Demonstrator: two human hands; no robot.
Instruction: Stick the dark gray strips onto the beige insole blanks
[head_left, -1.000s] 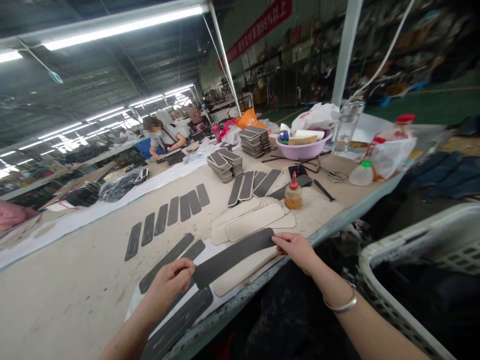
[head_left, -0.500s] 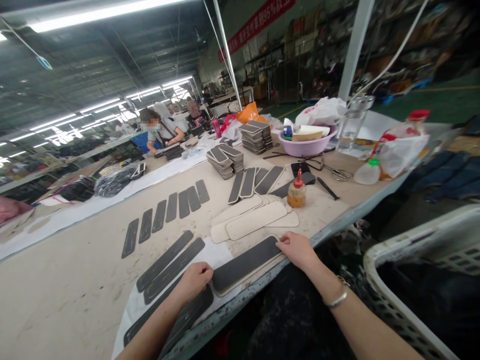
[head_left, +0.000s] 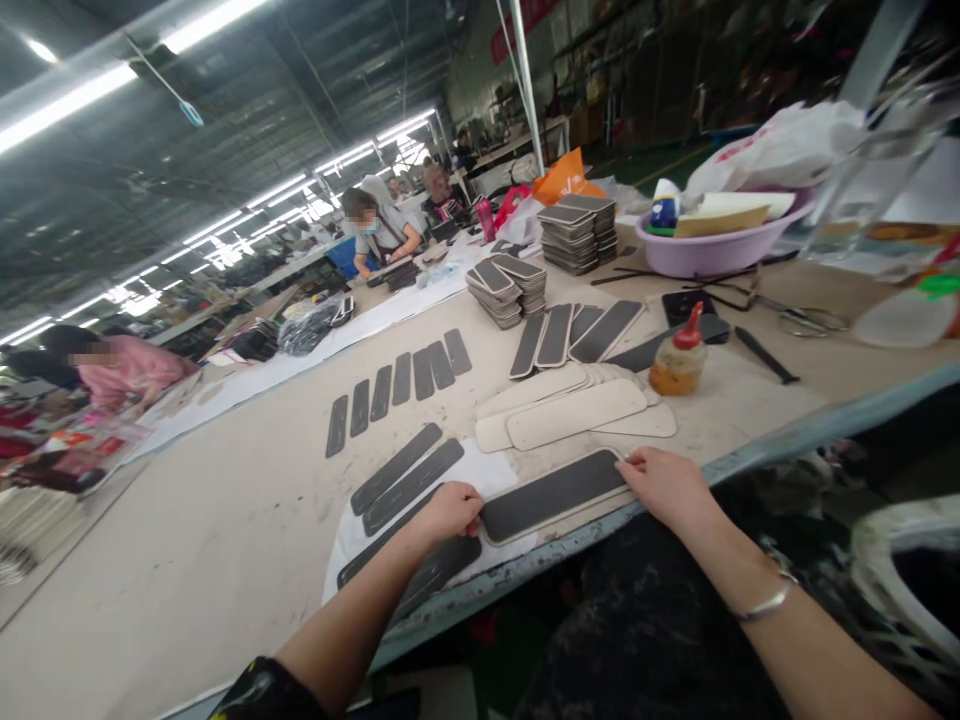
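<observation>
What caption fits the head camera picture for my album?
Left hand and right hand at opposite ends of a pale-edged dark strip, near a red-nozzled squeeze bottle.

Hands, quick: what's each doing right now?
Left hand: curled at the left end of the dark strip; grip unclear.
Right hand: pinching its right end.

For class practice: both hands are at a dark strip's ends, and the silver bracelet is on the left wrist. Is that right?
Wrong wrist: the head view shows the silver bracelet on the right wrist. The left hand and right hand are at opposite ends of the dark strip.
</observation>
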